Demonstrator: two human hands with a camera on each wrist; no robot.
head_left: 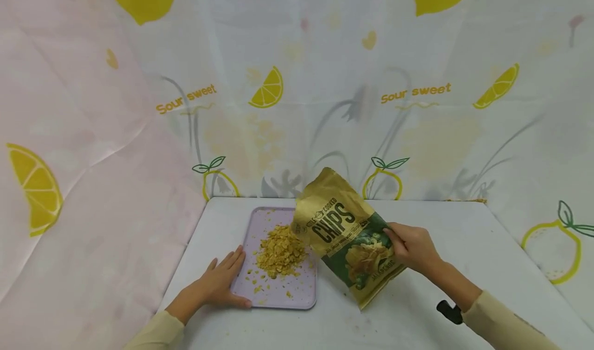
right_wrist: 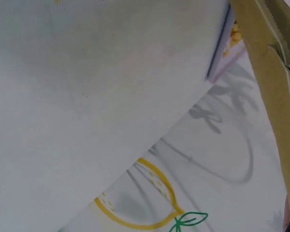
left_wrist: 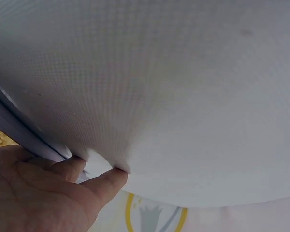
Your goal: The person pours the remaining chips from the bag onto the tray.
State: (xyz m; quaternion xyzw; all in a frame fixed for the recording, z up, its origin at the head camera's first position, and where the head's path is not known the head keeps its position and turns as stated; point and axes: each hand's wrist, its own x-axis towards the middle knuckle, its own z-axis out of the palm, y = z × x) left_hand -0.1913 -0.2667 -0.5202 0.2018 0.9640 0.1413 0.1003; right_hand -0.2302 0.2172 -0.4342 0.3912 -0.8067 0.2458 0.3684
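My right hand (head_left: pixel 413 244) grips the lower right side of a gold and green chip bag (head_left: pixel 331 223), fingers behind it. The bag is tilted, its upper left end over the right side of a lilac tray (head_left: pixel 301 296). On the tray lies a heap of crushed yellow chips (head_left: pixel 280 251), with crumbs scattered round it. At the tray's left edge my left hand (head_left: pixel 220 283) rests with its fingers extended, touching the rim. In the right wrist view only the bag's side (right_wrist: pixel 266 72) shows clearly.
A white-covered table (head_left: pixel 464 247) bears the tray, with a few crumbs near its front. Behind it hangs a lemon-print cloth (head_left: pixel 315 133), which also closes off the left and right sides. A black strap piece (head_left: pixel 449 312) sits by my right sleeve.
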